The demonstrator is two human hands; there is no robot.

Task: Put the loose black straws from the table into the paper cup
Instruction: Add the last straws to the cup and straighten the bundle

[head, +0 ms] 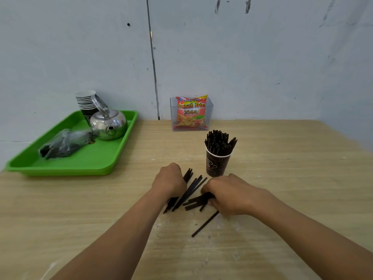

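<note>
Grip: left grip point(169, 179) and right grip point(228, 194) each curl round black straws point(194, 186) on the desk point(101, 209).
Cup: paper cup point(217, 165) just beyond, far side, already crammed.
Risk: jamming more in could tip it.

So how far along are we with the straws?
The paper cup is already packed with straws. The left hand and right hand each grip a bunch of loose straws. Left: a few between them and a single straw lying nearer.
</note>
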